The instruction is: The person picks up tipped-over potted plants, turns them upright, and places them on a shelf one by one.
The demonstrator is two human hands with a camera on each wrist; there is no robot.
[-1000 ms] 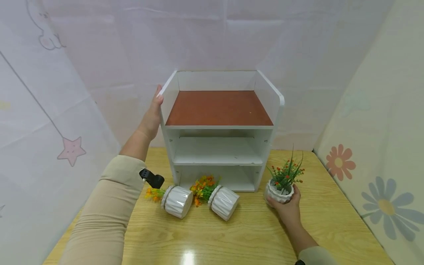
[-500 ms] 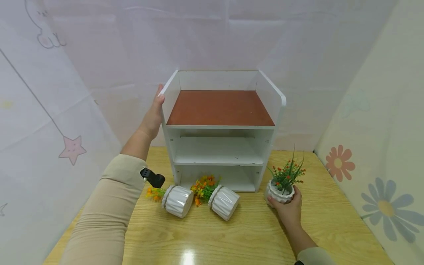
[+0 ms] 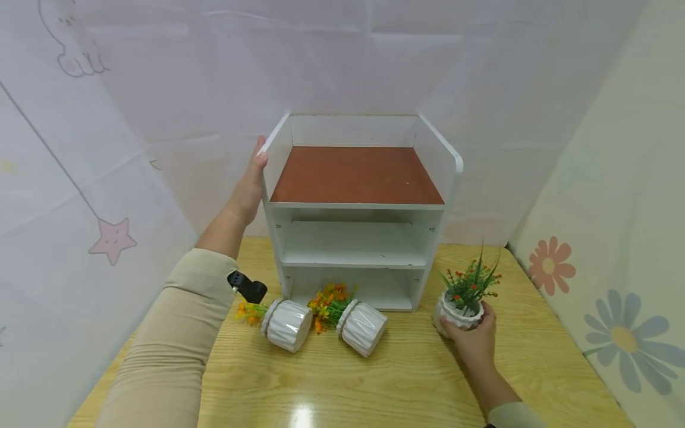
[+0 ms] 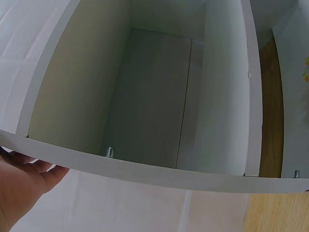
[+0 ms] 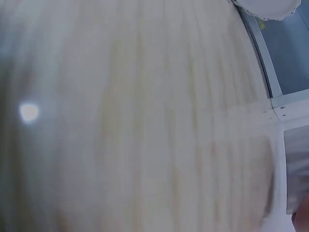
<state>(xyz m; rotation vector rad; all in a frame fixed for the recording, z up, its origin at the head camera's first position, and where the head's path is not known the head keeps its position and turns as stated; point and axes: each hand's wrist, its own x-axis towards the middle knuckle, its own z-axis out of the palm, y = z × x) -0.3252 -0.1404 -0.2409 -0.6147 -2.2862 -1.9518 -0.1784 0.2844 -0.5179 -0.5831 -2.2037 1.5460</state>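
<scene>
Red-flowered pot (image 3: 445,312) has shifted slightly right, right hand (image 3: 474,339) clamped round it — likely to steady it upright near the white shelf (image 3: 355,175). Yellow-flowered pot (image 3: 287,326) and orange-flowered pot (image 3: 362,328) lie tipped in front; left hand (image 3: 247,190), fingers loosely extended, touches shelf's side — perhaps bracing.

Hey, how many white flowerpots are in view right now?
3: the left flowerpot and middle flowerpot lie on their sides on the table; the right hand holds the third flowerpot, right of the white shelf.
</scene>
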